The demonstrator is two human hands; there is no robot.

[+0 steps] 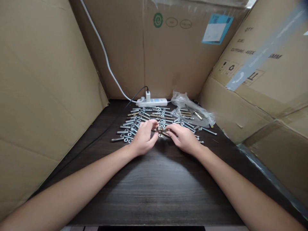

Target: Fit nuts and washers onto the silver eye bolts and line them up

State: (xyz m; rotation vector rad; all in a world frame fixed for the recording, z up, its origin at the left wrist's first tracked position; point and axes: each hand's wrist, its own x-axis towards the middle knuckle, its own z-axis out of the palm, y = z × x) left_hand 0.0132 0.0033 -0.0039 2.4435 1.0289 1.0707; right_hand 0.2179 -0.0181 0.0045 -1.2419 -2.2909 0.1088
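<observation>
My left hand (pixel 143 137) and my right hand (pixel 183 138) meet over a dark wooden table (pixel 154 189), fingers curled. Between them they pinch one metal bolt (pixel 162 131) with a brass-coloured sleeve, the left hand at its left end and the right hand at its right end. Just beyond the fingers lie rows of several silver and brass anchor bolts (pixel 144 117), spread across the middle of the table. Loose washers and nuts sit among them.
A clear plastic bag (pixel 190 109) holding more bolts lies at the back right. A white power strip (pixel 152 102) with a plugged-in charger and white cable stands at the back. Cardboard boxes (pixel 48 96) wall the table on the left, back and right.
</observation>
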